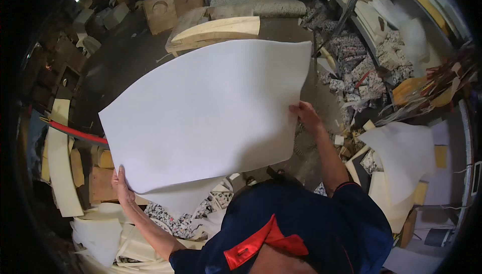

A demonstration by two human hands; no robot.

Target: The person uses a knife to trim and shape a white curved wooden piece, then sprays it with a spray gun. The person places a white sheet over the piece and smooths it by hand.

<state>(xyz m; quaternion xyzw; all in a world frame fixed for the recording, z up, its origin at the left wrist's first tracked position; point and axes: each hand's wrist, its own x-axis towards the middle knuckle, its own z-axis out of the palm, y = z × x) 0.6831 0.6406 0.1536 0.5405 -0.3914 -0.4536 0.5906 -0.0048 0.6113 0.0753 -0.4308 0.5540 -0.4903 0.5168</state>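
Note:
A large white foam sheet (pixel 206 113) with a curved far edge is held up in front of me, covering much of the middle of the view. My left hand (pixel 121 184) grips its near left corner, thumb on top and the other fingers hidden beneath. At the right edge, my right hand (pixel 307 115) is closed on the sheet, its thumb lying over the top face. The underside of the sheet is out of sight. Below its near edge hangs or lies another pale thin sheet (pixel 183 197), partly covered.
Speckled foam scraps (pixel 351 58) are heaped at the right, beside a metal post (pixel 351 3). White and cream foam offcuts (pixel 396 148) pile up nearer right. A long cream strip (pixel 63 163) stands at the left near a red bar (pixel 80 134). A low wooden bench (pixel 191 20) bears a curved cream piece (pixel 221 29).

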